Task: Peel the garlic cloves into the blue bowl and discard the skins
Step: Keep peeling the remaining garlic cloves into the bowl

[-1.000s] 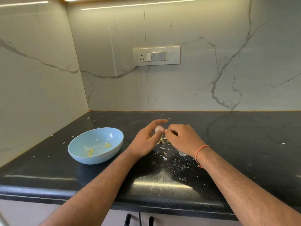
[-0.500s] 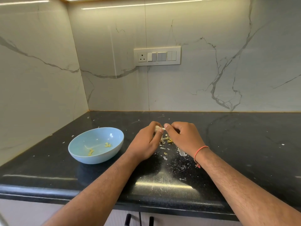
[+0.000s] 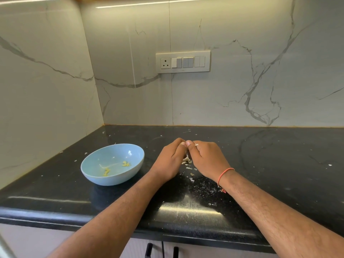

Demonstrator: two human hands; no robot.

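We've got both hands curled together over the counter (image 3: pixel 279 164), left hand (image 3: pixel 170 161) and right hand (image 3: pixel 207 160) pinching the garlic clove (image 3: pixel 186 156), mostly hidden. Blue bowl (image 3: pixel 93 175) sits just left. Skin flakes (image 3: pixel 191 178) could easily ride into it with the clove.

A home kitchen corner. A polished black stone worktop (image 3: pixel 279 164) runs into the angle of two walls clad in white, grey-veined marble slabs (image 3: pixel 242 90). A socket and switch plate (image 3: pixel 183 62) sits in the back wall, strip lighting (image 3: pixel 167 4) glows overhead, and cabinet handles (image 3: pixel 162 250) show below the worktop edge.
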